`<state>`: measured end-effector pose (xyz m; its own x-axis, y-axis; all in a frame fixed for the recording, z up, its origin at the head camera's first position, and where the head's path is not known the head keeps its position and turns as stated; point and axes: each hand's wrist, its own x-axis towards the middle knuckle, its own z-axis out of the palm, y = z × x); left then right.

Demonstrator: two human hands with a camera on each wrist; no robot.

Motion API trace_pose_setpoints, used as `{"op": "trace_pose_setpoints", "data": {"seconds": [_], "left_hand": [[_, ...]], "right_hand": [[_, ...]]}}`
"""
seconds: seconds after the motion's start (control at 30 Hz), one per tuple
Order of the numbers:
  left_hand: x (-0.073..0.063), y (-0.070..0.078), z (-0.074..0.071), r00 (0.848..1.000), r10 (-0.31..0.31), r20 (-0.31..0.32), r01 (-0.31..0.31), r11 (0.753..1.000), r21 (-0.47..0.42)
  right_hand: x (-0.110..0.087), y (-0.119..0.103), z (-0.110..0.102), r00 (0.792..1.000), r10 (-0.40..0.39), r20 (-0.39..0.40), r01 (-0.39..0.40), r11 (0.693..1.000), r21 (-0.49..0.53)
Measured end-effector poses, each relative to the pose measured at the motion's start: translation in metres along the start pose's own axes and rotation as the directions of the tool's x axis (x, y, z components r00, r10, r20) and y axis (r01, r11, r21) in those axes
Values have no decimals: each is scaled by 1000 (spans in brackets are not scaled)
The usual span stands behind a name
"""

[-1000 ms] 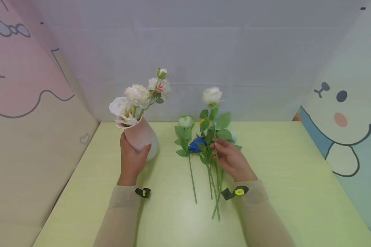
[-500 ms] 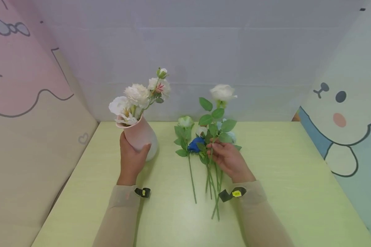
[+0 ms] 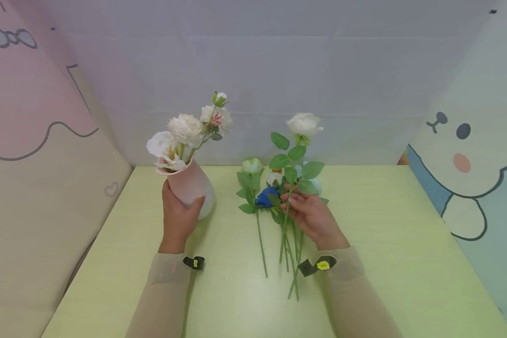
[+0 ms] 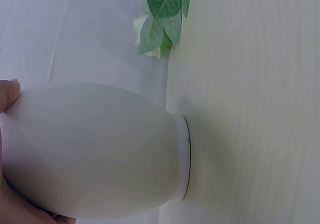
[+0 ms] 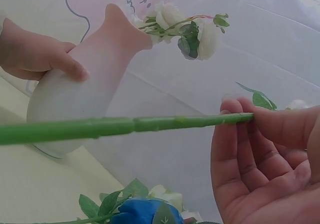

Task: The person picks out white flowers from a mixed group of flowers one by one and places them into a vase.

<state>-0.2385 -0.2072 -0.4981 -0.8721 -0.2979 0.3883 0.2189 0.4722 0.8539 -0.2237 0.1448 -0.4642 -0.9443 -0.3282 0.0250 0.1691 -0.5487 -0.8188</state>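
Observation:
My left hand (image 3: 179, 220) grips a pink-and-white vase (image 3: 196, 192) from its near left side, thumb across the front. White flowers (image 3: 186, 130) and a small bud lean out of the vase's mouth. In the left wrist view, the vase's base (image 4: 184, 156) sits right at the tabletop. To the right, my right hand (image 3: 314, 218) pinches a white rose (image 3: 304, 125) by its green stem (image 5: 100, 127) between thumb and fingertips. The bloom points up and away, above the other flowers. Below the stem lies a blue rose (image 5: 145, 211).
A pale green rose (image 3: 252, 165) lies left of the blue one, its stem toward me. Several more flowers and crossing stems (image 3: 293, 281) lie under my right hand. A pale wall (image 3: 253, 94) stands behind the table, with cartoon-printed panels (image 3: 464, 188) at the sides.
The white rose's bloom has shifted right and slightly up, its leaves turning, as my right hand raised it over the other flowers. My left hand and the vase have stayed nearly still.

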Motion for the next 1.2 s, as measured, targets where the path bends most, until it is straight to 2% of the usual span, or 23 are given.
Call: {"op": "trace_pose_setpoints", "data": {"seconds": [0.2, 0.57, 0.8, 1.2], "left_hand": [[1, 0, 0, 1000, -11, 9, 11, 1000, -19], [0, 2, -2, 1000, -15, 9, 15, 1000, 0], [0, 1, -1, 1000, -8, 6, 8, 1000, -11], [1, 2, -1, 1000, 3, 13, -3, 1000, -3]], "right_hand": [[-1, 1, 0, 1000, -23, -18, 22, 1000, -11], [-5, -1, 6, 996, -90, -18, 89, 995, -49], [-4, -6, 10, 991, -133, -26, 130, 986, -100], [-1, -8, 24, 978, -192, -86, 179, 974, -138]]}}
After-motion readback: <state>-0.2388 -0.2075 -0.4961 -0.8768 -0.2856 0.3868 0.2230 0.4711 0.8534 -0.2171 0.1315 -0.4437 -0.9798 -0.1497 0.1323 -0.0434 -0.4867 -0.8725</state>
